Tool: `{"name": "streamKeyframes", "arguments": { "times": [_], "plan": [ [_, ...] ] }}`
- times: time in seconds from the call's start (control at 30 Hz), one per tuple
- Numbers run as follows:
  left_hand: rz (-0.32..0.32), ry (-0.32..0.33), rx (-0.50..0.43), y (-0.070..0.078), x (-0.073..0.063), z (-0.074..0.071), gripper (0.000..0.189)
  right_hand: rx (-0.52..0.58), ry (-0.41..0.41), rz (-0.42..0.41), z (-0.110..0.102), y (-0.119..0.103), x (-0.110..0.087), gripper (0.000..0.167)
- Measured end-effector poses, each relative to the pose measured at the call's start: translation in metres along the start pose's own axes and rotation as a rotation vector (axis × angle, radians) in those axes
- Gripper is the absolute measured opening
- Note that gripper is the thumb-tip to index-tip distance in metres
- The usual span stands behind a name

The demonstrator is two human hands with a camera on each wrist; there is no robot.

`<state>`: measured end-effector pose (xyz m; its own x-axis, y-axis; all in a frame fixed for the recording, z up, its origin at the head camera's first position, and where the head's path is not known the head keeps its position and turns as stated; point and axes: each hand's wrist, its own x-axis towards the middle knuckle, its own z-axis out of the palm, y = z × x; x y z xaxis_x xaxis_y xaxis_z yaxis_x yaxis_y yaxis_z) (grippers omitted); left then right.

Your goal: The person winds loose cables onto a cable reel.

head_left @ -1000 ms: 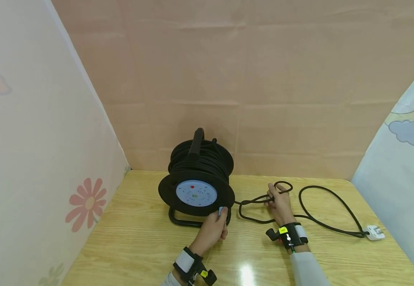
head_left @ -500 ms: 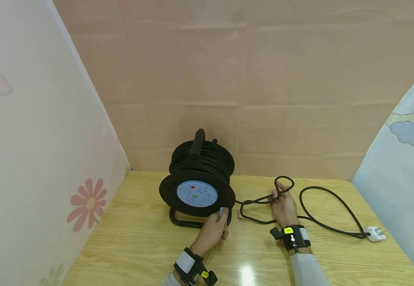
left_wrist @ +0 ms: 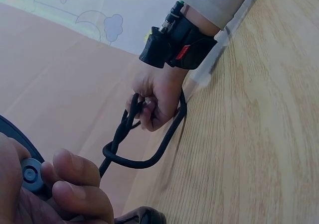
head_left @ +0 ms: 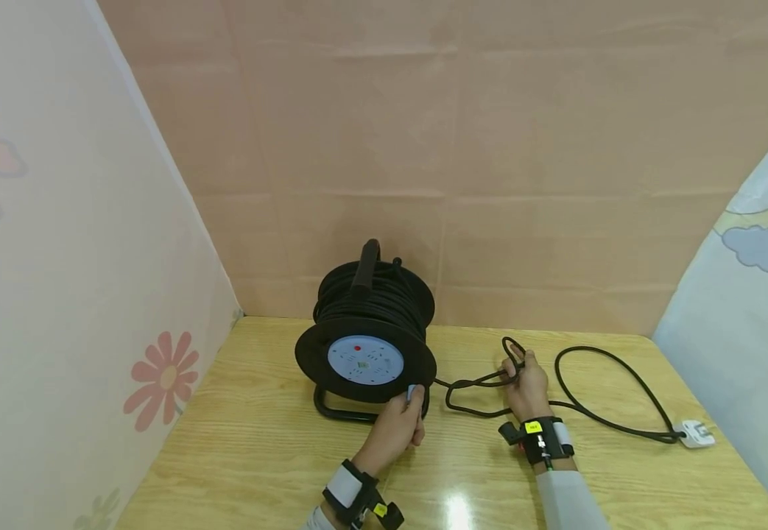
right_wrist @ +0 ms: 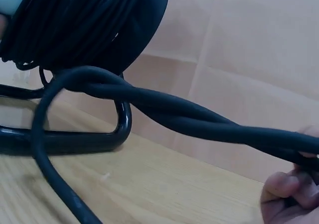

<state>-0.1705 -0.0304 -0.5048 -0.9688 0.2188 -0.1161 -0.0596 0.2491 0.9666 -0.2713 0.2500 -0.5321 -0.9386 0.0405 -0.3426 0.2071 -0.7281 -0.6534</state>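
Left hand [head_left: 393, 428]: at lower centre of the head view, thumb and fingers pinching the small light-blue plastic knob [head_left: 411, 391]; a firm hold there should stop the drum turning.
Right hand [head_left: 528, 388]: right of centre, fingers curled round the black rubbery cable [right_wrist: 199, 127]; how many strands they grip I cannot tell, as only fingertips show at the right wrist view's edge.
Black plastic cable reel [head_left: 313, 359]: centre of the head view, standing on the pale wood-grain table [head_left: 258, 449].
Twist: between reel and right hand, two strands wound together; easing them apart seems wiser than pulling hard.
White plastic plug [head_left: 696, 433]: far right, beside a slack loop worth leaving loose.
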Motion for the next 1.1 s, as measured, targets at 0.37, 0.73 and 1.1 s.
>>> {"name": "streamKeyframes", "arguments": {
  "times": [0.37, 0.73, 1.1],
  "plan": [
    [-0.004, 0.002, -0.006, -0.001, 0.0, 0.0, 0.067, -0.895, -0.015, -0.133, 0.01, 0.014, 0.007, 0.065],
    [-0.005, 0.001, 0.0, 0.001, -0.002, 0.0, 0.07, -1.706, 0.185, -0.512, 0.016, 0.017, 0.002, 0.045],
    [0.016, 0.014, 0.009, -0.001, 0.0, 0.0, 0.072, -1.891, 0.122, -0.565, 0.006, 0.013, -0.002, 0.046]
  ]
}}
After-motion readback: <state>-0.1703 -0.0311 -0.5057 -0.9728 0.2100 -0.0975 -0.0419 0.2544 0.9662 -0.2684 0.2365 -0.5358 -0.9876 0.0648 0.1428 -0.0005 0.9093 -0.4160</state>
